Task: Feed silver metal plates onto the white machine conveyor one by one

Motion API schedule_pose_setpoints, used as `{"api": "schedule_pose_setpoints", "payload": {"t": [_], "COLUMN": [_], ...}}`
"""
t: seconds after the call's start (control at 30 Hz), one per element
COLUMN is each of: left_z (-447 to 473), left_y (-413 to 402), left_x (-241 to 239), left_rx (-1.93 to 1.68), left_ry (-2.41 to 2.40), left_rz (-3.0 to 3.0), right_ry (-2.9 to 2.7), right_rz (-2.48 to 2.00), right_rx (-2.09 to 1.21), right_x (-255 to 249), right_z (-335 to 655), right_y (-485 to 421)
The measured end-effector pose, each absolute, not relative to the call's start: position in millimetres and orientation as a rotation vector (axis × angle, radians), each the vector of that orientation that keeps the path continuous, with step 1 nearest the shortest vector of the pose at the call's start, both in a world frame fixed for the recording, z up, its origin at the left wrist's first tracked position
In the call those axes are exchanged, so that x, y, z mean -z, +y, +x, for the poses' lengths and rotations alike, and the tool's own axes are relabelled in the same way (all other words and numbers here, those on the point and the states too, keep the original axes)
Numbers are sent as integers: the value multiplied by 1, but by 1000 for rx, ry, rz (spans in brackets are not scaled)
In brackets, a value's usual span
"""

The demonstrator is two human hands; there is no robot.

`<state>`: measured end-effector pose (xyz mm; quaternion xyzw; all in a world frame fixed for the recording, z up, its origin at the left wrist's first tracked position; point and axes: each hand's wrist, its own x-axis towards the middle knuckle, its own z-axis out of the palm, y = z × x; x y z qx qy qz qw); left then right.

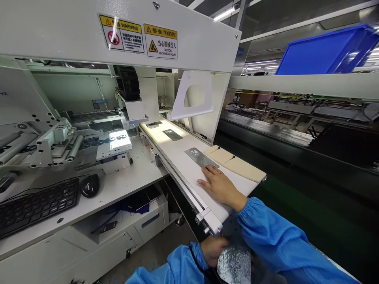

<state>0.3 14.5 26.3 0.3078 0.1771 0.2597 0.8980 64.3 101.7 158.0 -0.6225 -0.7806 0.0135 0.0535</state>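
"How much room is there around the plate?"

"The grey plate (201,157), right of centre in the frame, lies flat on a white belt (213,203). A strip of white shows between its left edge and the metal rail (180,179), which slants from the middle of the frame towards the bottom centre. On its right side room is tight: a beige curved strip (237,162) with two dark knobs runs just beside it. More white surface lies below my palm, as far as the end block (209,221) near the bottom centre."

"And above it?"

"A second plate (172,135) lies on the brightly lit stretch nearer the middle, apart from mine. The white bracket (192,96) hangs over the right edge, above both."

"Your fingers?"

"My right hand (220,185) is spread, palm down. The fingers reach over the near end of the grey plate and touch it; my thumb sticks out to the left, over the white. I grip nothing with that hand."

"The other one?"

"My left hand (213,249), at the bottom centre, is blurred, its fingers curled beside a silvery sheet (234,264). They are partly hidden, so I can't tell whether they close on it."
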Motion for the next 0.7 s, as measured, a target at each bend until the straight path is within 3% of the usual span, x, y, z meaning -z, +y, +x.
{"api": "schedule_pose_setpoints", "payload": {"t": [0.7], "left_z": [1], "left_y": [16], "left_x": [-14], "left_rx": [-530], "left_ry": [462], "left_rz": [623], "right_ry": [-2310], "right_rz": [-1827], "right_rx": [-98], "right_x": [-156], "right_z": [68], "right_y": [114]}}
